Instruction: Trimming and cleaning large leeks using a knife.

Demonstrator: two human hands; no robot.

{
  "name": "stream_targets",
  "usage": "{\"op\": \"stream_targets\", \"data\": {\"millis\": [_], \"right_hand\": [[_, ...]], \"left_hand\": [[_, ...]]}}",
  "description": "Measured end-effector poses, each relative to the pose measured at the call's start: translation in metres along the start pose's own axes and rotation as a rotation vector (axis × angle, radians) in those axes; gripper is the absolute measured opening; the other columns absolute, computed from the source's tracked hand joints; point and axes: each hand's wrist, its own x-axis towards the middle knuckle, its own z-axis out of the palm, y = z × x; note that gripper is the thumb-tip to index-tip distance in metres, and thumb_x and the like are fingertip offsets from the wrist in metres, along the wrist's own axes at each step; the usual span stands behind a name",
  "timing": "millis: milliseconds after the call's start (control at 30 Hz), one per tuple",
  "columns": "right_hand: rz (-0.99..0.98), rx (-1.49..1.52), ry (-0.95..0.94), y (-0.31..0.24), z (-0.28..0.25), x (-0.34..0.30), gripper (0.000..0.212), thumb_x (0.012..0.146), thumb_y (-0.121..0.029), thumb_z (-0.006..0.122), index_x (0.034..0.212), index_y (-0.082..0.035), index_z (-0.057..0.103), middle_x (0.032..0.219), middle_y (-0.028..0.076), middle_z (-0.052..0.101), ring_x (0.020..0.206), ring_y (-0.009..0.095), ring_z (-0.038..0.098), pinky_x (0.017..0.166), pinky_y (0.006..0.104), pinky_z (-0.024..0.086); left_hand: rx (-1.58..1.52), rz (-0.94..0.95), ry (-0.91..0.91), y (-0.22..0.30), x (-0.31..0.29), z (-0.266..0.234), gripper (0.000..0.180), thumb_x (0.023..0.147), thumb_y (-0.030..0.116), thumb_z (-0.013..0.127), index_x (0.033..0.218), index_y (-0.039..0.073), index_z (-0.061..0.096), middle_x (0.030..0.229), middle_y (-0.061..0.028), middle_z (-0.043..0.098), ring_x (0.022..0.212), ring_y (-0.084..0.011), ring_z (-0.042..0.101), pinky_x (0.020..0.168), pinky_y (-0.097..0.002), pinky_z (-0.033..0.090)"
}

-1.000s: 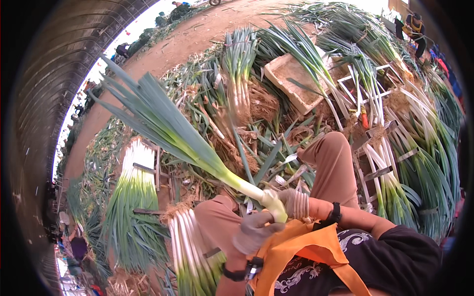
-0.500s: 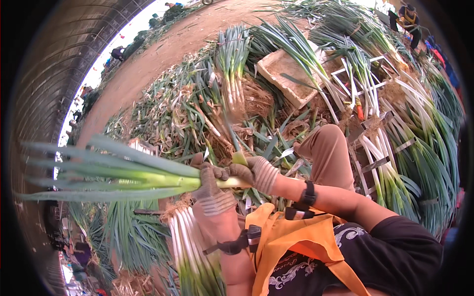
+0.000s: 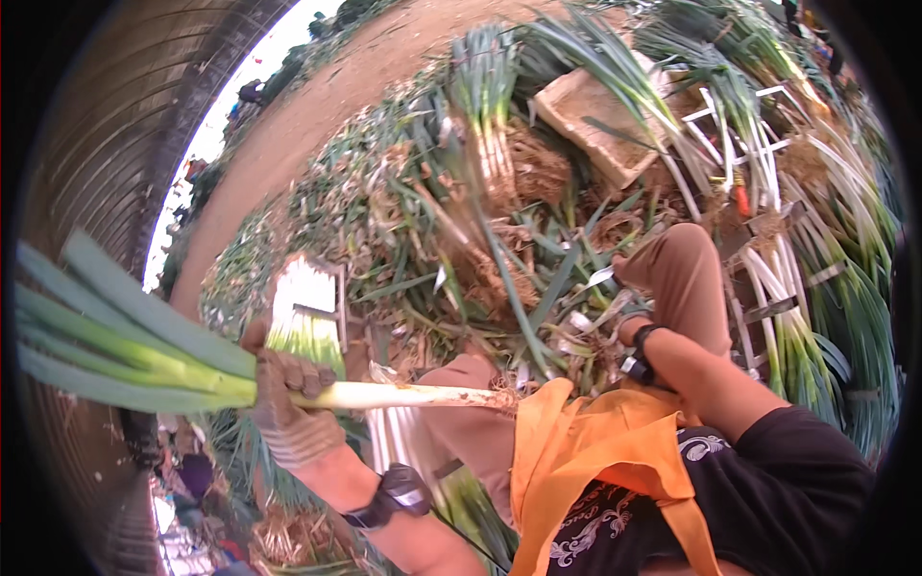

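My gloved left hand (image 3: pixel 286 392) is closed around a long green onion (image 3: pixel 413 395), just below where the leaves fan out. Its green leaves spread to the left; the pale stem points right, with its brownish root end in front of my orange apron (image 3: pixel 557 442). My right hand (image 3: pixel 629 322) is down beside my bent knee, over loose leaf scraps (image 3: pixel 581 336). Its fingers are mostly hidden, so I cannot see whether they hold anything. A long loose green leaf (image 3: pixel 514 288) slants down, left of that hand.
Stripped leaves (image 3: pixel 365 211) cover the ground ahead. A bundle of green onions (image 3: pixel 485 106) and a pale, dirty box (image 3: pixel 576 130) stand beyond. More onions (image 3: pixel 797 336) lie on a metal rack at right. A brightly lit bunch (image 3: pixel 305 317) lies behind my left hand.
My left hand has moved left and slightly down with the green onion, showing its bare stem. My right hand has left the stem and swung right, to beside my knee.
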Motion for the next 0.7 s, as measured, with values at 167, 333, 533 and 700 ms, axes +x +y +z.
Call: {"op": "stream_targets", "data": {"millis": [167, 333, 533, 700], "right_hand": [[-0.140, -0.035, -0.449, -0.150, -0.140, 0.012, 0.046, 0.066, -0.022, 0.066, 0.109, -0.007, 0.059, 0.097, 0.015, 0.064, 0.086, 0.029, 0.062, 0.070, 0.0395, 0.049], [-0.681, 1.230, -0.188, -0.255, -0.239, -0.032, 0.042, 0.085, -0.028, 0.062, 0.112, 0.004, 0.053, 0.104, 0.009, 0.062, 0.095, 0.014, 0.056, 0.082, 0.0311, 0.046], [-0.530, 0.956, 0.046, -0.272, -0.259, -0.070, 0.032, 0.087, -0.026, 0.056, 0.107, -0.001, 0.056, 0.083, 0.021, 0.060, 0.068, 0.028, 0.056, 0.064, 0.0354, 0.045], [-0.489, 0.926, 0.224, -0.254, -0.257, -0.082, 0.025, 0.088, -0.020, 0.049, 0.100, 0.000, 0.059, 0.073, 0.020, 0.059, 0.061, 0.034, 0.056, 0.057, 0.0381, 0.046]], "left_hand": [[-0.037, -0.135, -0.036, -0.013, 0.000, -0.024, 0.049, 0.084, 0.015, 0.061, 0.126, 0.002, 0.038, 0.059, 0.0005, 0.045, 0.046, -0.0118, 0.044, 0.046, -0.0302, 0.041], [-0.273, -0.249, -0.063, -0.067, -0.010, -0.008, 0.044, 0.085, 0.016, 0.059, 0.125, 0.006, 0.043, 0.058, 0.0003, 0.043, 0.047, -0.0122, 0.043, 0.047, -0.0317, 0.043], [-0.397, -0.372, -0.112, -0.108, -0.021, 0.000, 0.036, 0.091, 0.024, 0.051, 0.124, 0.011, 0.044, 0.058, 0.0039, 0.043, 0.048, -0.0092, 0.044, 0.052, -0.0291, 0.043], [-0.383, -0.404, -0.111, -0.128, -0.030, 0.007, 0.041, 0.090, 0.025, 0.055, 0.126, 0.011, 0.041, 0.062, 0.0039, 0.045, 0.051, -0.0092, 0.044, 0.054, -0.0296, 0.043]]}}
